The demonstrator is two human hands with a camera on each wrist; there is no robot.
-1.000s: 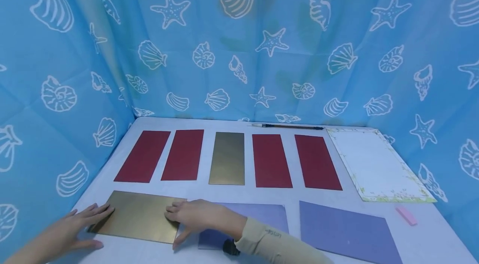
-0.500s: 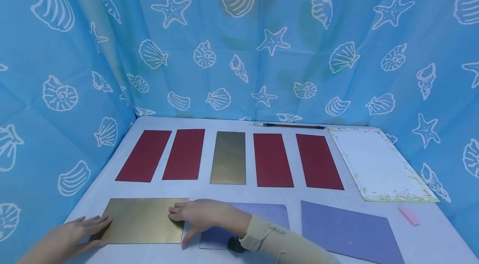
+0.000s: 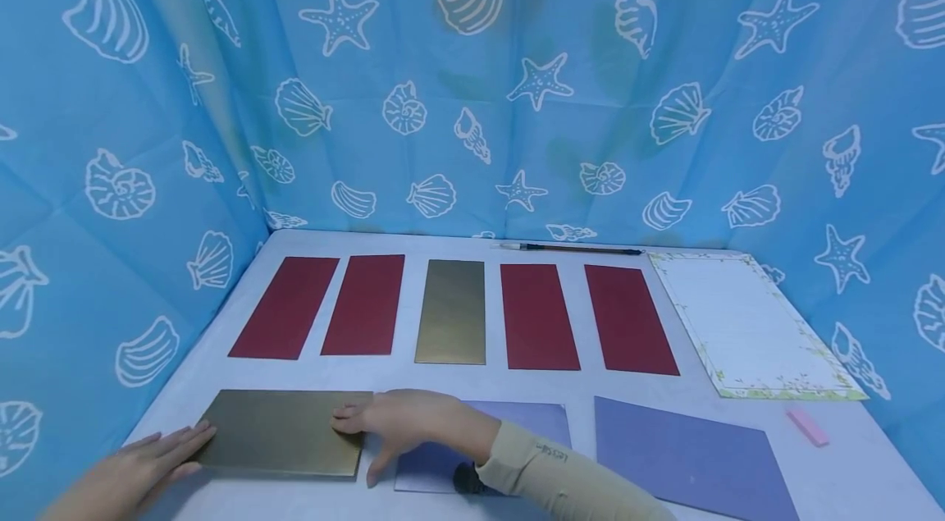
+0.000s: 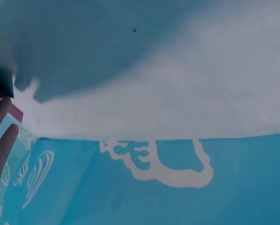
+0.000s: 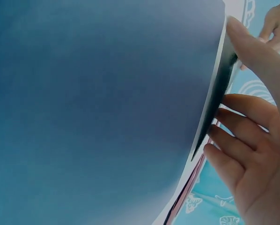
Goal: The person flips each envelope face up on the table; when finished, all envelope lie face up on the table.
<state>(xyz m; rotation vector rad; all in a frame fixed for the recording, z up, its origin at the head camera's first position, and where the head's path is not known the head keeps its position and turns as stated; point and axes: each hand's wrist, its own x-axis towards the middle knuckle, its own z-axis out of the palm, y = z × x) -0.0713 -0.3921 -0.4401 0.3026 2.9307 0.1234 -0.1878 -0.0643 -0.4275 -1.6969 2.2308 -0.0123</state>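
Near red cards (image 3: pixel 362 305), left hand (image 3: pixel 136 468) and right hand (image 3: pixel 413 420) are touching a shiny gold card (image 3: pixel 276 432). Fingers (image 3: pixel 177 449) are stretching loosely.

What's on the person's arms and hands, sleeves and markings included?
The left hand and right hand are ungloved. A beige sleeve with small dark lettering covers part of the right forearm, a black thing beside its cuff; no left sleeve shows.
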